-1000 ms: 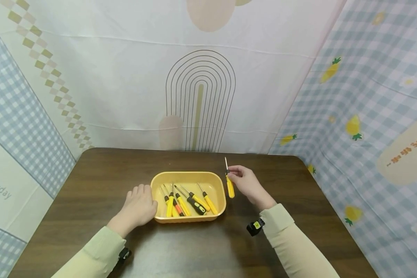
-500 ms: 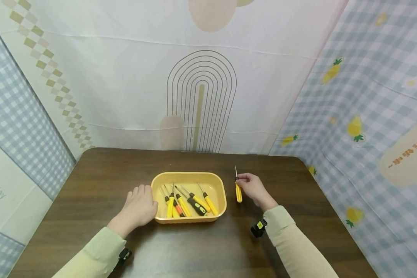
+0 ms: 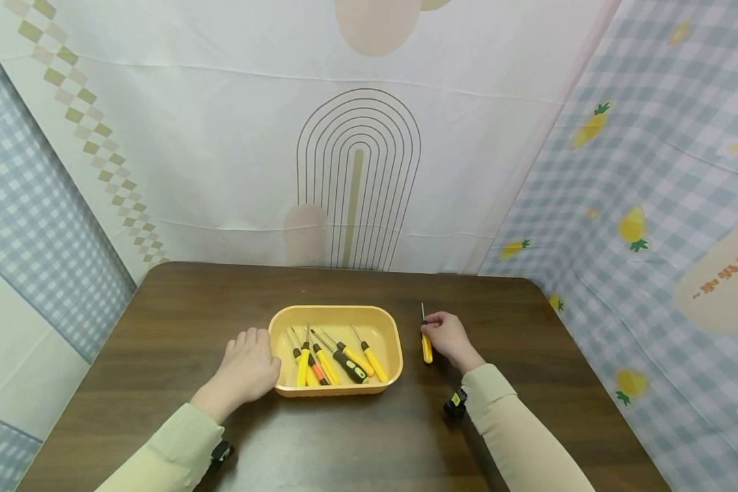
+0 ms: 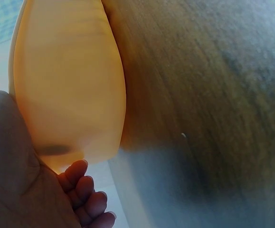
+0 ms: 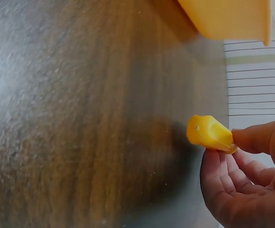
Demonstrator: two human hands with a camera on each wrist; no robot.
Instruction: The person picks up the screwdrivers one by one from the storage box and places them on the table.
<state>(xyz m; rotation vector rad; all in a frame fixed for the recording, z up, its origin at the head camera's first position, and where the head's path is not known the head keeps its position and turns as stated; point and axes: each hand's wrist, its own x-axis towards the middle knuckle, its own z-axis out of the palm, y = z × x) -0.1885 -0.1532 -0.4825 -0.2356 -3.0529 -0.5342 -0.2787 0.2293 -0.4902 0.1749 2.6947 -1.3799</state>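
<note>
My right hand point(image 3: 449, 336) pinches a small screwdriver point(image 3: 427, 345) between thumb and fingertips, right of the tray. Its metal tip points toward the back and its yellow handle toward me. In the right wrist view the handle's butt end point(image 5: 201, 130) faces the camera, close over the table. The left hand point(image 3: 247, 361) grips the left end of a yellow plastic tray point(image 3: 338, 390), thumb at the rim. Its curled fingers point(image 4: 95, 203) show beside the tray's outer wall in the left wrist view. Several screwdrivers lie in the tray, among them one with a thick black-and-green handle point(image 3: 349, 367).
The tray stands on a dark wooden table point(image 3: 350, 444) with rounded back corners. A patterned cloth point(image 3: 234, 157) hangs behind the table, and a checked cloth point(image 3: 627, 157) closes in the right side.
My right hand has carried the screwdriver rightward, away from the tray's right rim, and lower toward the table. The left hand and the tray have stayed in place.
</note>
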